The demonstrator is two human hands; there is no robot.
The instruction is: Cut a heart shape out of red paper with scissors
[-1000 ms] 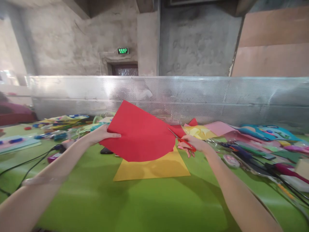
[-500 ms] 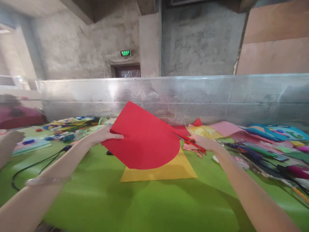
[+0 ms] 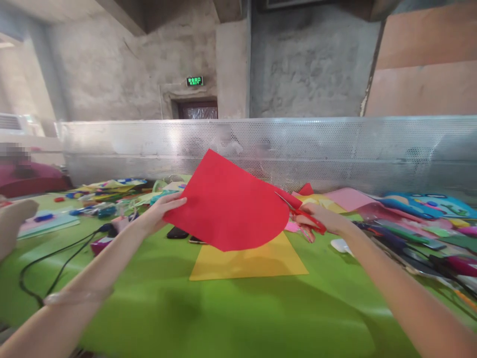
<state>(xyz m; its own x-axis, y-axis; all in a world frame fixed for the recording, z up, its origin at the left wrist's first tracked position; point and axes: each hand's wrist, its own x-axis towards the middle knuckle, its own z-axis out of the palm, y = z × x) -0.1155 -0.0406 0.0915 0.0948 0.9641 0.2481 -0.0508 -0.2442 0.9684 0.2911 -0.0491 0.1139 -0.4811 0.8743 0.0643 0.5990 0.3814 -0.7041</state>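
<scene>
My left hand (image 3: 160, 211) pinches the left corner of a red sheet (image 3: 234, 204), thumb on the near face and the other fingers behind it. The sheet is held up, tilted, with a rounded edge at its lower right. In my right hand (image 3: 320, 217) is a pair of scissors with red handles (image 3: 311, 219). Their blades meet the sheet's right edge; whether they are fully closed I cannot tell. Below the red sheet a yellow sheet (image 3: 249, 263) lies flat on the green tabletop (image 3: 238, 313).
Pink paper (image 3: 352, 198) and a blue decorated piece (image 3: 428, 204) lie at the right among tools and cords. Craft bits (image 3: 108, 191) clutter the back left, near a black cable (image 3: 26, 268). A perforated metal screen (image 3: 316, 149) stands behind. Another person's arm (image 3: 17, 219) reaches in at far left.
The red sheet has shifted right and turned slightly, its lower edge rising. My left hand moved right and up with it; the scissors moved a little right along the sheet's edge.
</scene>
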